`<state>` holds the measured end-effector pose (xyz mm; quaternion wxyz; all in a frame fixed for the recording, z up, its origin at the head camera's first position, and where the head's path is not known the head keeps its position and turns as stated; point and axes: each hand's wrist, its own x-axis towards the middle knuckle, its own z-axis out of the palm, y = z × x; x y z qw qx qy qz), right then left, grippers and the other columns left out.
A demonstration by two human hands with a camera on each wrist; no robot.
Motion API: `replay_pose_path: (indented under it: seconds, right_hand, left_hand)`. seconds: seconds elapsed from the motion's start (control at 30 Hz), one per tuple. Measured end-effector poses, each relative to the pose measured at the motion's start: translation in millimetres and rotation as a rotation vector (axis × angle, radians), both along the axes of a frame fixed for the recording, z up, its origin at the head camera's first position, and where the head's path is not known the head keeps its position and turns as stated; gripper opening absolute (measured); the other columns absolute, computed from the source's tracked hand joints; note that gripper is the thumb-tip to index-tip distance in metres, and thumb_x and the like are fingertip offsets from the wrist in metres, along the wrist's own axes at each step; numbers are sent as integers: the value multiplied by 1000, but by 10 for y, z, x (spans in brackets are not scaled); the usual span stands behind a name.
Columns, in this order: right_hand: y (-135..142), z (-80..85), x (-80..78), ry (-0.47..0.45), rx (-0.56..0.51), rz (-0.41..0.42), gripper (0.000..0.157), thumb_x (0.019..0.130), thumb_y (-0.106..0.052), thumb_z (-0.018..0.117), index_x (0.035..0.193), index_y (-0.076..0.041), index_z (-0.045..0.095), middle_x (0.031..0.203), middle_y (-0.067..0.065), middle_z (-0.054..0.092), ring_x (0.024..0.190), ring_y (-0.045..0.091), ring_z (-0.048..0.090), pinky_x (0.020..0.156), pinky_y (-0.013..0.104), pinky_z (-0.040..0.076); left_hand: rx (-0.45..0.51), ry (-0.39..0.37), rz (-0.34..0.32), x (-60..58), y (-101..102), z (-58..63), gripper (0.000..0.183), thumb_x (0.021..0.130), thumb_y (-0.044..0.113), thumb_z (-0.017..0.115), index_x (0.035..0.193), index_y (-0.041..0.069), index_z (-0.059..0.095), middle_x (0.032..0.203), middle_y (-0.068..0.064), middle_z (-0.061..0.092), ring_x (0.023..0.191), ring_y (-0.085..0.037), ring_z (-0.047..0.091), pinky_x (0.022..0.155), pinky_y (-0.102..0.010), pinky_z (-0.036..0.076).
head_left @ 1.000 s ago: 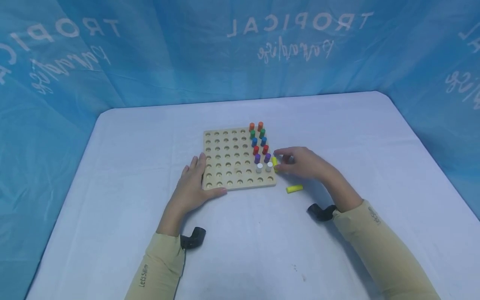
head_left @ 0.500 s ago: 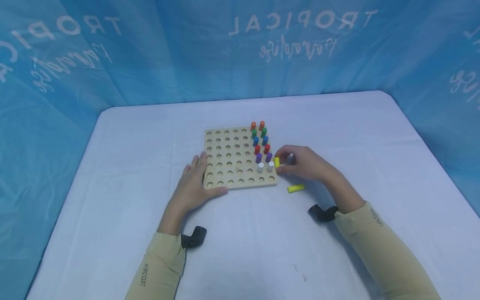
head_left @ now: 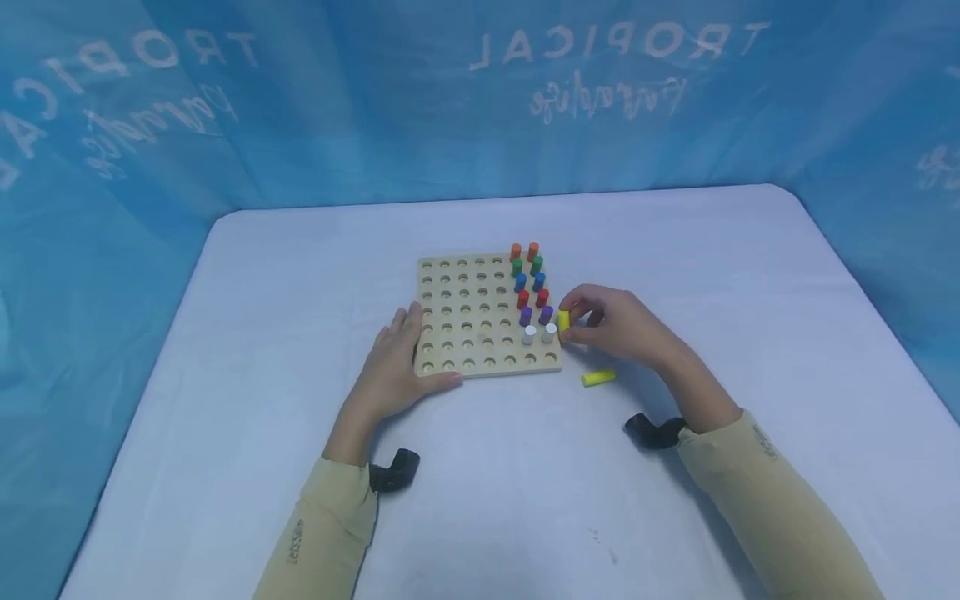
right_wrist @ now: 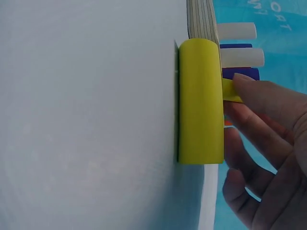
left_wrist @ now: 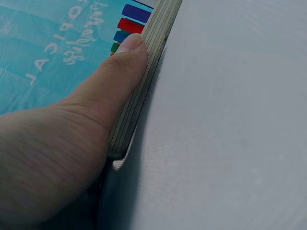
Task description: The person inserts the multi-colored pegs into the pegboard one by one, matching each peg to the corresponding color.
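A square wooden pegboard (head_left: 475,335) with rows of round holes lies on the white table. My left hand (head_left: 390,367) rests against its near left corner, fingers along the left side and thumb (left_wrist: 127,60) laid along the front edge. Just off the board's right side, my right hand (head_left: 622,327) pinches a yellow peg (head_left: 564,322) between thumb and fingers. In the right wrist view that peg (right_wrist: 231,90) is partly hidden by the thumb and a nearer yellow peg (right_wrist: 201,100). This second peg (head_left: 598,377) lies on its side on the table.
Pairs of pegs stand upright in the two right columns: orange (head_left: 533,251), green (head_left: 537,265), blue (head_left: 539,282), red (head_left: 542,297), purple (head_left: 546,315) and white (head_left: 550,333). A blue printed cloth (head_left: 450,125) hangs behind the table.
The right fingers have drawn closer together on the yellow peg, which stood tilted between them earlier. The left hand keeps its place on the board. The whole view has shifted slightly.
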<state>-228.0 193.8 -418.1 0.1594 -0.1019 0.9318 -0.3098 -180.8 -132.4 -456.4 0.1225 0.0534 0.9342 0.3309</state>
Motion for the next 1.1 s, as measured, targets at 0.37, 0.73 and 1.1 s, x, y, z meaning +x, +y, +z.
replay_pose_path:
  seconds: [0.37, 0.73, 1.1]
  right_hand:
    - [36, 55, 43, 34, -56, -36, 31, 86, -25, 78, 116, -23, 69, 107, -3, 69, 92, 20, 59, 70, 30, 52]
    - [5, 94, 103, 45, -180, -7, 24, 86, -25, 79, 109, -21, 72, 105, -3, 70, 90, 20, 61, 71, 31, 52]
    - [-113, 139, 196, 34, -261, 74, 22, 84, -18, 80, 104, -18, 73, 102, -3, 75, 89, 16, 68, 79, 30, 56]
  left_hand:
    - [-3, -23, 20, 2, 28, 23, 129, 71, 63, 81, 161, 18, 0, 168, -14, 3, 154, -42, 5, 123, -61, 15]
    - [-6, -4, 10, 1, 23, 15, 129, 70, 62, 81, 161, 15, 2, 168, -15, 5, 155, -39, 5, 124, -60, 14]
    - [-4, -8, 10, -3, 16, 10, 129, 70, 63, 81, 161, 16, 1, 168, -14, 4, 154, -42, 5, 123, -61, 14]
